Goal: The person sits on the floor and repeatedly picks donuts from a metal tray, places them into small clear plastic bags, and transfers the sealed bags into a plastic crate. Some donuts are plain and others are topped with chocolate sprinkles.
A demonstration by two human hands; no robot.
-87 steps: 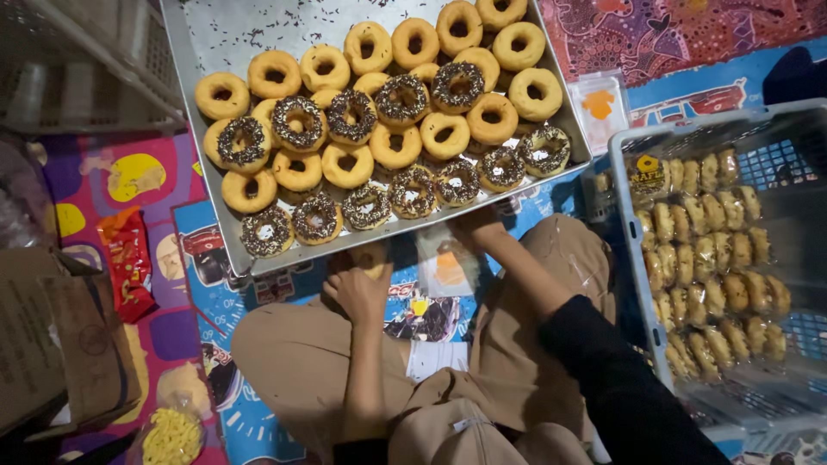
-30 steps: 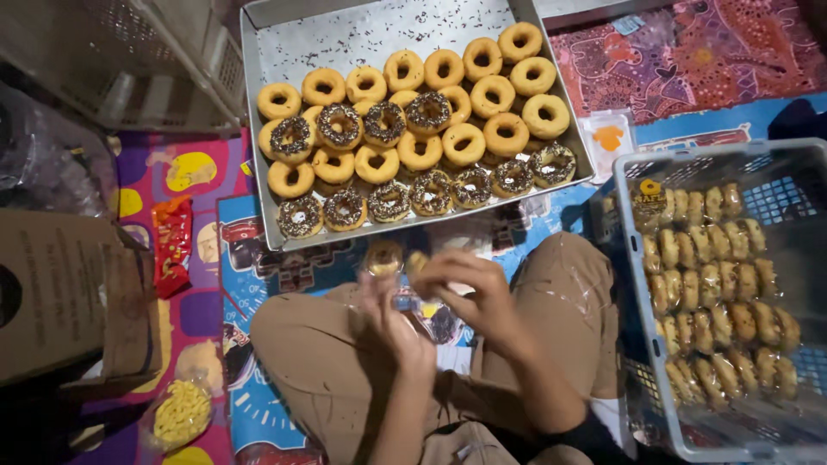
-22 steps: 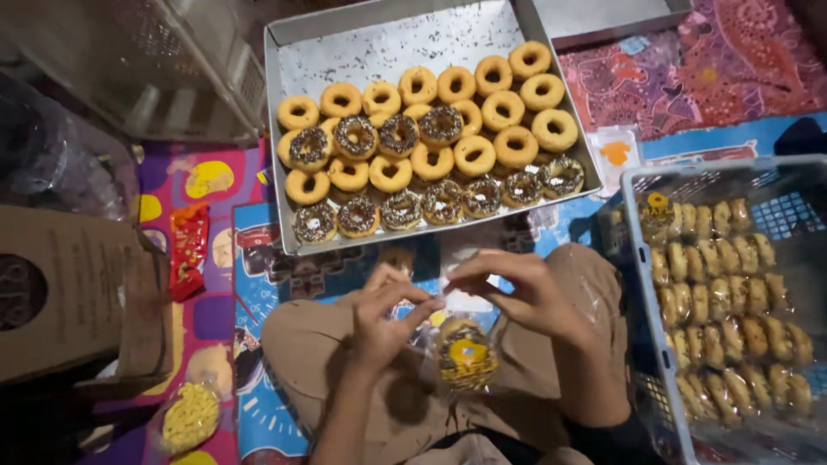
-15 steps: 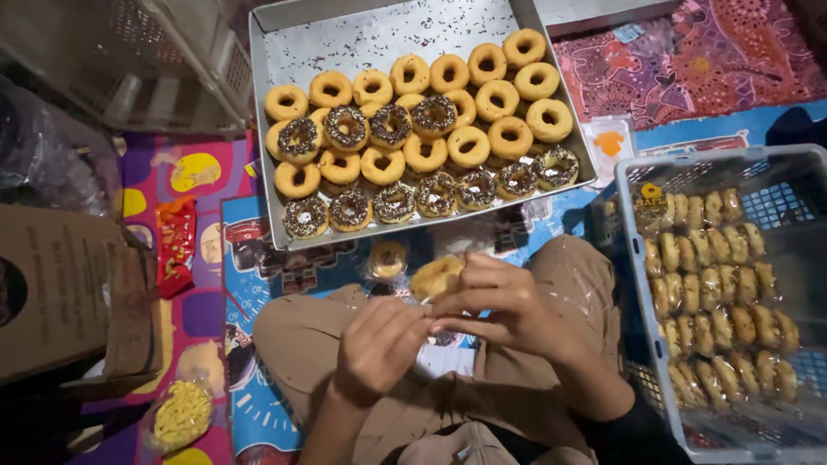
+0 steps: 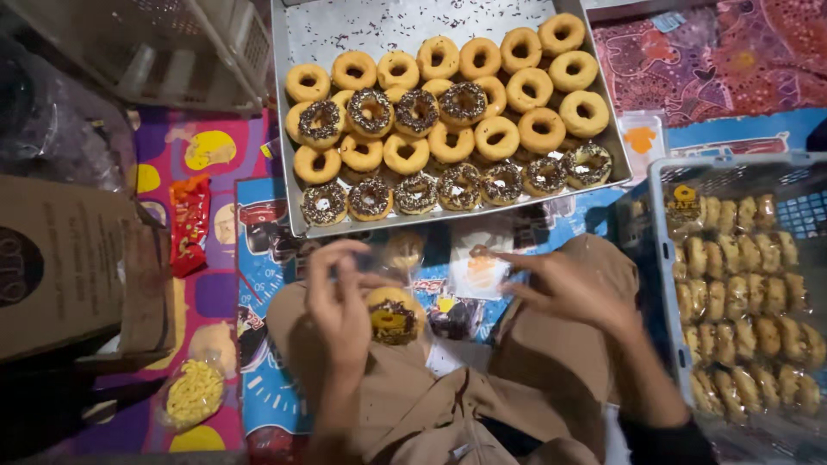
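Observation:
My left hand grips a chocolate-sprinkled doughnut in a clear plastic bag over my lap. To the right, my right hand is spread out, and its fingertips reach a small pile of clear plastic bags on the mat. Beyond both hands lies a metal tray with several ring doughnuts, some plain and some topped with chocolate sprinkles.
A grey plastic crate at the right holds rows of bagged doughnuts. At the left are a cardboard box, a red snack packet and a bag of yellow snacks. A white plastic basket stands at the top left.
Both hands worked together on the bagged doughnut over my lap. Now only my left hand holds it, and my right hand has let go and moved right toward the pile of bags.

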